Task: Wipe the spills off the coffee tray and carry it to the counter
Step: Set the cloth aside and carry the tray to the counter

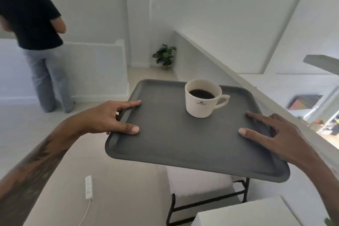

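A dark grey rectangular tray [174, 145] is held up in the air in front of me, tilted a little in the view. A cream coffee cup [203, 102] with black coffee stands upright on its far half, handle pointing right. My left hand [110, 117] grips the tray's left rim, thumb and forefinger lying on top. My right hand [275, 137] grips the right rim the same way. The tray's surface looks dry, with no spill visible.
A person in a black top [31, 24] stands at the far left with their back to me. A white ledge [229, 68] runs along the right. Below the tray are a black-framed stool [201, 189] and a white power strip [88, 189] on the floor. A potted plant [165, 57] stands in the far corner.
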Available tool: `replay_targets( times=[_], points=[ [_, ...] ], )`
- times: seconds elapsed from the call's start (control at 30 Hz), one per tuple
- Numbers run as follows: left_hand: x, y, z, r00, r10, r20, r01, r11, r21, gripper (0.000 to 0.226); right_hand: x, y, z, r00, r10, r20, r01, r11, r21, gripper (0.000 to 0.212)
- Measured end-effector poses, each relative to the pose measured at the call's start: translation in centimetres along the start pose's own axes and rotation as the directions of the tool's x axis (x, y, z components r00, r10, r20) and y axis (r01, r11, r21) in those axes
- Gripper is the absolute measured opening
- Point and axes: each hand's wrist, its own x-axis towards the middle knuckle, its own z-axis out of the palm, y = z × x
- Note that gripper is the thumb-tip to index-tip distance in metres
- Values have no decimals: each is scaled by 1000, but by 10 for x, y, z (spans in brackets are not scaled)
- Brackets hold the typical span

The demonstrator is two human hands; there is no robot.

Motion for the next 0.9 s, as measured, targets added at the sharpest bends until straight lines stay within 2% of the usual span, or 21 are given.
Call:
replay_targets(
  times=[0.2,0.4,0.63,0.83,0.9],
  points=[
    [-95,-93,-121,974,-135,-182,138,990,1,80,57,-137,114,972,-208,105,199,976,90,65],
    [-201,-174,-223,878,-289,-383,289,955,-58,78,93,-289,236,890,-402,215,354,906,230,65],
    [-315,-250,-286,678,-480,-557,464,867,-183,97,124,-453,362,680,-643,351,546,764,344,73],
    [-386,-303,-326,471,-587,-659,521,788,-329,101,140,-592,475,471,-783,406,590,622,514,70],
    [-401,-315,-337,422,-606,-674,530,768,-359,102,145,-627,506,402,-823,401,600,568,564,69]
  ],
)
